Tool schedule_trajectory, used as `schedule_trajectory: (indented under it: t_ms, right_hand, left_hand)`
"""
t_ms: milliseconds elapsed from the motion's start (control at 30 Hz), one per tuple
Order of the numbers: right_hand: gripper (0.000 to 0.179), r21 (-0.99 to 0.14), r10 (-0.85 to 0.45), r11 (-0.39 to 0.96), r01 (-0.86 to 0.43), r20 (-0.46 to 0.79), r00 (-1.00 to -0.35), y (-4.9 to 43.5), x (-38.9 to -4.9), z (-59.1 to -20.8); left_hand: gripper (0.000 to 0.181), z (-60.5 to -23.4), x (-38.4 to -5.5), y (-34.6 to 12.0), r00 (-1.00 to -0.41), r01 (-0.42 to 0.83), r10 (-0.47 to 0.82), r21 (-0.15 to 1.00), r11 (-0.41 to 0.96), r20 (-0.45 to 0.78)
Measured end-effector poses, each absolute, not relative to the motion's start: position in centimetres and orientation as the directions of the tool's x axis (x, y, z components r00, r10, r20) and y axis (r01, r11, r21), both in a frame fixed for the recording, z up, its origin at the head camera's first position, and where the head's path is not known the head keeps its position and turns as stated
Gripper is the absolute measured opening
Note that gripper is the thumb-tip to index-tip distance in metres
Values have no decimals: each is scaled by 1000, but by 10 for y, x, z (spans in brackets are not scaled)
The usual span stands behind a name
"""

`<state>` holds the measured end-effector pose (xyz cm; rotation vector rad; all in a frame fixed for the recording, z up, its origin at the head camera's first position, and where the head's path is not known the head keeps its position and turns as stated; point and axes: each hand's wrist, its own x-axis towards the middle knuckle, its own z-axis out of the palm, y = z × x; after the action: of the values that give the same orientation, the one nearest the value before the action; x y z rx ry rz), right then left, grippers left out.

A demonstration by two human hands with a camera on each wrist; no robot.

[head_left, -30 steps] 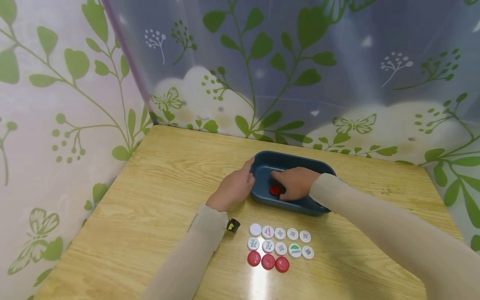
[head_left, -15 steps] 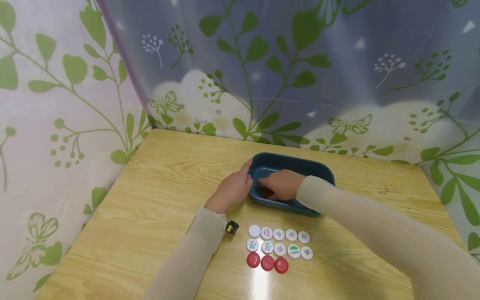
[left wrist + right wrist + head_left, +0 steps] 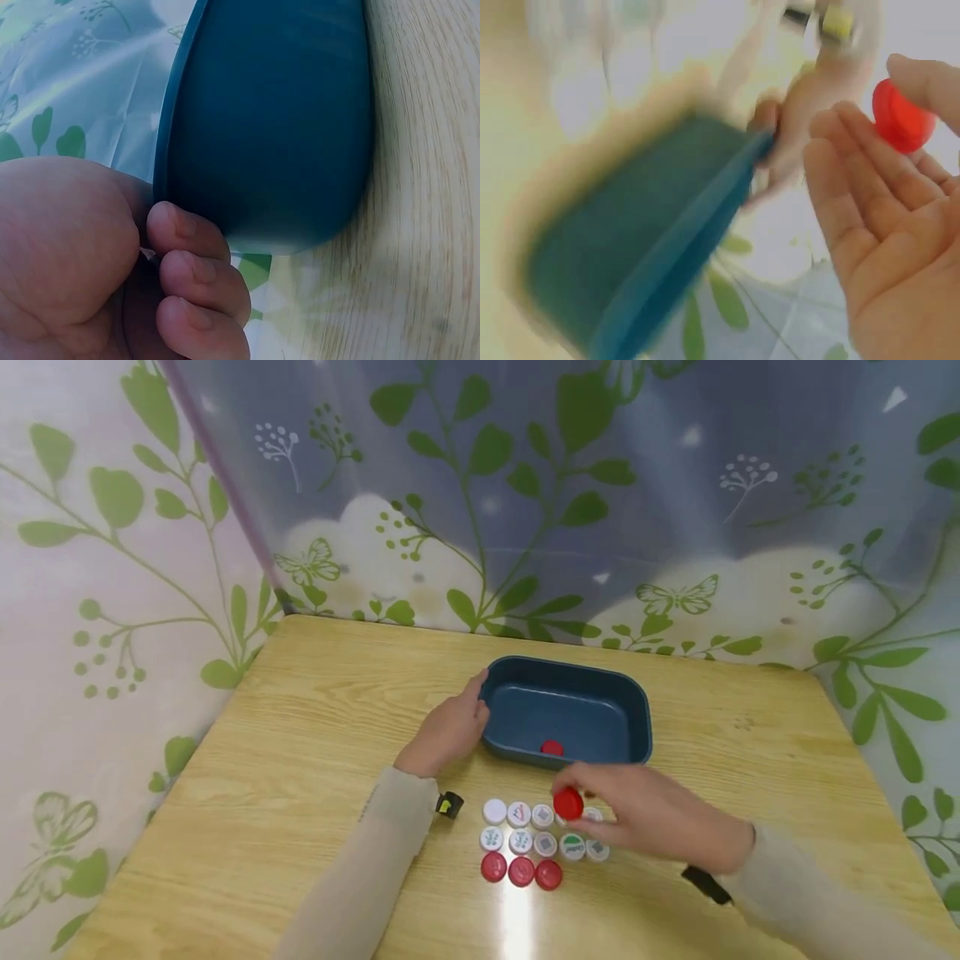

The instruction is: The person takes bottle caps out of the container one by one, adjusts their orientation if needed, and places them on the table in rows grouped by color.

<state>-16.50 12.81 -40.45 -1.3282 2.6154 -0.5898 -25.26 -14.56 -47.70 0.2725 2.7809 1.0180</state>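
Note:
My right hand [image 3: 656, 814] pinches a red bottle cap [image 3: 567, 804] between thumb and fingers, above the rows of caps on the table. In the right wrist view the thumb presses that cap [image 3: 902, 116] against the fingers. My left hand [image 3: 448, 731] grips the left end of a dark blue rectangular plastic bin [image 3: 637, 693], fingers curled at its rim. One red cap [image 3: 552, 748] lies inside the bin near its front wall. White caps [image 3: 495, 812] stand in two rows, some partly hidden by my right hand. Nearer me sits a row of three red caps [image 3: 521, 871].
The wooden table [image 3: 360, 693] meets a leaf-patterned curtain [image 3: 480, 527] at the back and left. A black band with a yellow mark [image 3: 449, 805] is on the left wrist, and another black band [image 3: 707, 885] on the right.
My right hand has come out of the bin toward me and to the right, bringing a red cap with it. The left hand has stayed on the bin's rim.

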Motion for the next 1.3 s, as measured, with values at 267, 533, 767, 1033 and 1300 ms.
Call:
schedule_trajectory:
  t_ms: [267, 533, 767, 1033, 1300]
  right_hand:
    - [29, -420, -755, 608, -674, -43, -655, 153, -93, -467]
    - [18, -339, -645, 727, -597, -38, -763, 155, -81, -491]
    - [18, -289, -689, 689, -664, 23, -725, 147, -80, -491]
    - [20, -238, -651, 736, -634, 9, -759, 145, -80, -489]
    - [26, -209, -646, 748, -630, -12, -763, 145, -78, -485]
  left_hand:
    - [60, -476, -252, -144, -971, 107, 220, 643, 758, -98]
    - [60, -478, -253, -143, -970, 110, 223, 639, 761, -98]
    - [59, -476, -252, -142, -969, 121, 230, 647, 753, -86]
    - [60, -474, -251, -143, -971, 94, 213, 651, 753, -106]
    - [60, -475, -252, -141, -969, 105, 223, 643, 758, -106]
